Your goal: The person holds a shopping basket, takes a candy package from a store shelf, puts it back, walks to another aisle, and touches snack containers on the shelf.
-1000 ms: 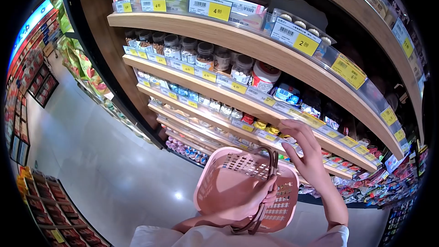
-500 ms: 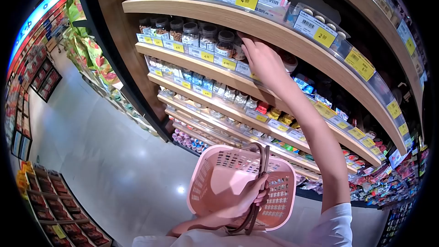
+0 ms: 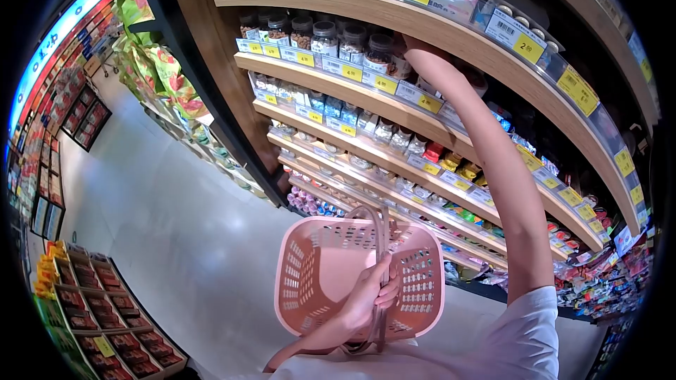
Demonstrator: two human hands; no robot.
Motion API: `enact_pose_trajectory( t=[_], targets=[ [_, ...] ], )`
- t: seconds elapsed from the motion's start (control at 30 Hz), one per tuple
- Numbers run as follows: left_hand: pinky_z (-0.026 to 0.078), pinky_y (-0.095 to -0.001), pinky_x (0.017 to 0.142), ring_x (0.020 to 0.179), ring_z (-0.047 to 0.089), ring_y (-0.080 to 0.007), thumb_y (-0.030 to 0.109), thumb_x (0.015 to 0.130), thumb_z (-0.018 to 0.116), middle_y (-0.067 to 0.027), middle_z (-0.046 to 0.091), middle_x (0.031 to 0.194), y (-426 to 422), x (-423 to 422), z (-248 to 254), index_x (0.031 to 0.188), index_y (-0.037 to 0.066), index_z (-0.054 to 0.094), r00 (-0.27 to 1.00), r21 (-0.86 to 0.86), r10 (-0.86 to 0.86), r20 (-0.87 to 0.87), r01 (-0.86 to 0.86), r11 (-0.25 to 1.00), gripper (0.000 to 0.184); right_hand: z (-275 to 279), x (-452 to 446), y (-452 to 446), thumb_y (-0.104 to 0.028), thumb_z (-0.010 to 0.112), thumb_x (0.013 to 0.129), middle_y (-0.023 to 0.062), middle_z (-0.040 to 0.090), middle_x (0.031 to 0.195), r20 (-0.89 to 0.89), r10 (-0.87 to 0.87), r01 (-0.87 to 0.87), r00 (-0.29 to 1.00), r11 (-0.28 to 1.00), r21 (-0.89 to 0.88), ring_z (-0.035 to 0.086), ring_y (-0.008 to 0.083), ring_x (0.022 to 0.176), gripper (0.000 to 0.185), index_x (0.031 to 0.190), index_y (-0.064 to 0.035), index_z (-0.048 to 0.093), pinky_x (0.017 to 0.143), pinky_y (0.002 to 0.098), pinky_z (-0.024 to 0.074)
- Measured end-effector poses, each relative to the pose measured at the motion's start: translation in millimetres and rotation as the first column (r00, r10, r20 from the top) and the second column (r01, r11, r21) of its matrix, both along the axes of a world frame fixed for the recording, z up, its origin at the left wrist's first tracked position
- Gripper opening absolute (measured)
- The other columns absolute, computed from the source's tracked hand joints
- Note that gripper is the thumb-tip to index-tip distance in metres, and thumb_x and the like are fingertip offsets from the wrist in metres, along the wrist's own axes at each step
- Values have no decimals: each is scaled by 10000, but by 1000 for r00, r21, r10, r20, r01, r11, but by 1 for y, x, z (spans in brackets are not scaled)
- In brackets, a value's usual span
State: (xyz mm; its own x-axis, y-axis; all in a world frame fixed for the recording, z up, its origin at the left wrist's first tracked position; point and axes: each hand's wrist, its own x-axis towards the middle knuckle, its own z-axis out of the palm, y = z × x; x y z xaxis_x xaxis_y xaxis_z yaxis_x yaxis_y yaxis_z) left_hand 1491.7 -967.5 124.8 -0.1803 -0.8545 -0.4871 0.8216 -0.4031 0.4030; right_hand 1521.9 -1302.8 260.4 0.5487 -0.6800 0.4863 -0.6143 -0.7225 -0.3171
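My left hand is closed around the brown handles of a pink plastic basket, which hangs in front of my body with no goods visible inside. Up at the shelf, my right hand reaches in among screw-lid jars; its fingers are hidden behind the jars and under the board above. Closest to it stands a clear jar with a dark lid and brown contents. Further left in the same row are a jar of white pieces and several jars of brown nut-like pieces.
A wooden shelf board with price tags runs just above my right hand. Lower shelves hold small wrapped packets. Green snack bags hang at the left, and a display of red packs stands on the floor.
My right hand has gone deeper behind the jars, so its fingers no longer show. The shelves appear further right in view, and the basket a little further left. My left hand keeps its hold.
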Motion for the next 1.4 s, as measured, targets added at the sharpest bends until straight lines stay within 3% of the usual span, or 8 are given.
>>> enact_pose_trajectory(
  t=[0.1,0.4,0.67,0.77,0.9,1.0,1.13,1.4],
  targets=[
    [173,-178,326,344,218,-27,404,912,371,63,265,469,-2,16,-4,749,102,427,997,20,-73,27,73,997,348,-6,2,-8,-130,492,821,140,460,1202,-135,-142,107,981,965,-240,444,281,1101,360,1177,-82,463,929,339,363],
    [175,-176,352,374,217,-21,391,912,380,69,257,480,-11,108,-14,744,107,426,909,51,-415,44,413,909,333,35,0,49,-158,487,821,163,395,1275,-440,-239,316,866,943,108,397,294,1161,450,1259,-111,392,955,349,344],
    [208,-171,364,380,254,-27,379,899,430,56,283,491,-15,143,-15,756,103,427,861,46,-508,-36,509,859,310,12,-8,50,-125,522,785,199,574,992,-240,-396,427,886,899,93,550,333,930,440,1211,-71,427,819,378,425],
    [211,-170,353,371,256,-29,353,917,396,49,279,484,-15,147,-16,754,89,423,838,-10,-526,-145,530,848,311,4,-15,56,-193,591,786,176,591,949,-80,-188,183,979,981,-66,562,315,885,354,1092,-27,527,785,343,435],
    [212,-173,338,353,238,-38,320,933,358,42,275,478,-13,146,-26,754,78,422,798,-34,-554,-236,563,826,307,4,-25,68,-214,566,821,161,605,907,90,-237,232,967,970,69,574,276,806,293,1010,10,567,718,312,436],
    [209,-177,333,346,228,-41,313,936,351,41,273,476,-14,151,-21,755,77,422,794,-40,-561,-234,569,822,306,-3,-47,67,-204,531,828,192,602,776,268,-185,227,945,964,-136,562,355,740,277,961,35,576,686,359,444],
    [194,-178,332,341,205,-37,341,930,349,48,250,462,-17,158,-26,740,87,412,817,-8,-541,-199,550,835,323,1,-52,82,-175,531,820,217,594,810,92,-417,424,904,902,-81,560,366,767,285,1003,42,559,704,367,442],
    [196,-178,330,340,207,-36,343,927,355,47,251,463,-25,172,-24,749,84,439,887,29,-436,-151,444,895,326,-6,-48,60,-163,546,800,223,584,799,197,-327,360,924,918,-168,554,370,759,273,982,40,566,687,400,446]
  ],
)
